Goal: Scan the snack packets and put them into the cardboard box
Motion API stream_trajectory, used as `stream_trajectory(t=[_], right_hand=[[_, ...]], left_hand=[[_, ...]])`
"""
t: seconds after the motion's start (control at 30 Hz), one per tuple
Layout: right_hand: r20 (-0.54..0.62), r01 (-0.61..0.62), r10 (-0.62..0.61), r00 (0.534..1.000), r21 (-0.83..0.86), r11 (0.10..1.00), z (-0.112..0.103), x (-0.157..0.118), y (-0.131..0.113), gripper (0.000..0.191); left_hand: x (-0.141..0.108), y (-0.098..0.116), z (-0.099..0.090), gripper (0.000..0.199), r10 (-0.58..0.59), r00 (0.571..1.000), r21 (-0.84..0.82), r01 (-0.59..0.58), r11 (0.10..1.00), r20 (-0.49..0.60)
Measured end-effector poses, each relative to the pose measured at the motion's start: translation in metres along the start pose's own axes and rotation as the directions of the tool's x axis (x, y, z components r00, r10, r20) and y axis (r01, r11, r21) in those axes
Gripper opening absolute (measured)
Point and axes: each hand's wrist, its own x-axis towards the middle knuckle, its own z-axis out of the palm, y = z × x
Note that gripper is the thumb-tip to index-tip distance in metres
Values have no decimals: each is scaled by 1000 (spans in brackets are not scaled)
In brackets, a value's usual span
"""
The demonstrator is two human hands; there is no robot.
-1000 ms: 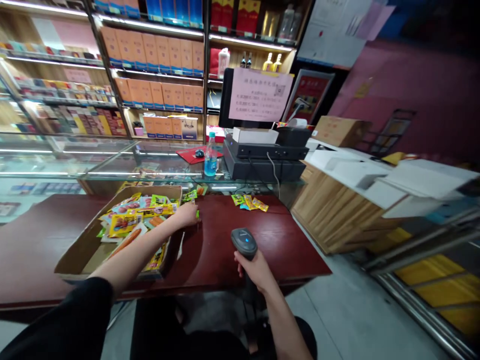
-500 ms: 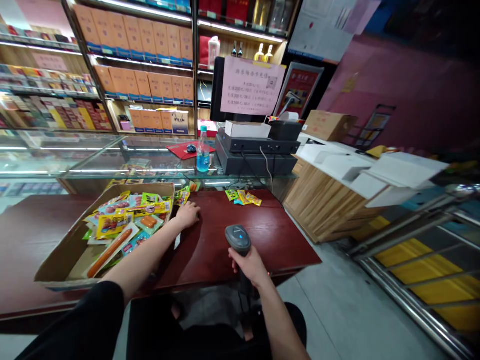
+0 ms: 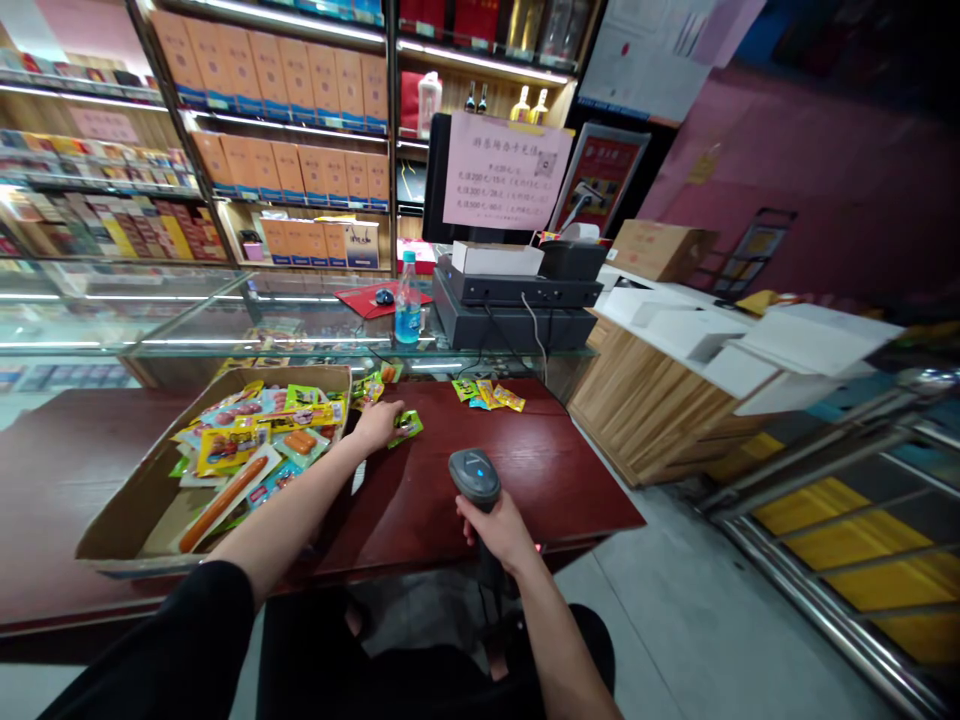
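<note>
My left hand (image 3: 379, 424) is closed on a small green snack packet (image 3: 406, 427), just right of the box and above the dark red table (image 3: 442, 540). Wrapped round the handle of a grey barcode scanner (image 3: 475, 476) is my right hand (image 3: 501, 528); a small blue light shows on the scanner's top. A shallow cardboard box (image 3: 112, 510) on the left holds several colourful snack packets and a long wrapped sausage (image 3: 225, 498). Between the box and the glass counter lie more packets (image 3: 369, 388). A small group of green, blue and yellow packets (image 3: 489, 394) rests near the table's back edge.
Behind the table runs a glass counter (image 3: 300, 340) with a blue-capped bottle (image 3: 407, 305) and a black cash drawer (image 3: 487, 318). A monitor bears a pink paper sign (image 3: 504, 172). To the right are a wooden cabinet (image 3: 652, 410) and a metal railing (image 3: 825, 580).
A green packet now shows at my left fingertips; before, it was mostly hidden. My left hand has shifted slightly to the right. The scanner stays in my right hand, nearly still.
</note>
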Motion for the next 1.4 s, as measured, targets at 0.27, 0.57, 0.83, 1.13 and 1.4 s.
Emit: stream_trajectory(t=[0.27, 0.57, 0.83, 1.13, 1.4], right_hand=[[21, 12, -12, 1000, 29, 1000, 4, -4, -4, 32], [52, 11, -11, 999, 13, 1000, 6, -6, -2, 30], [56, 35, -35, 998, 3, 999, 7, -5, 1, 31], [47, 25, -24, 999, -17, 1000, 6, -5, -8, 37], [107, 85, -82, 991, -25, 996, 12, 19, -20, 37]], left_hand=[[11, 1, 9, 34, -41, 999, -629, 53, 776, 33], [13, 3, 12, 43, -83, 979, -933, 204, 297, 188], [9, 7, 4, 40, -65, 974, -921, 227, 315, 218], [9, 7, -7, 48, -144, 977, -919, 197, 341, 156], [-48, -80, -117, 51, -368, 923, -856, 98, 507, -112]])
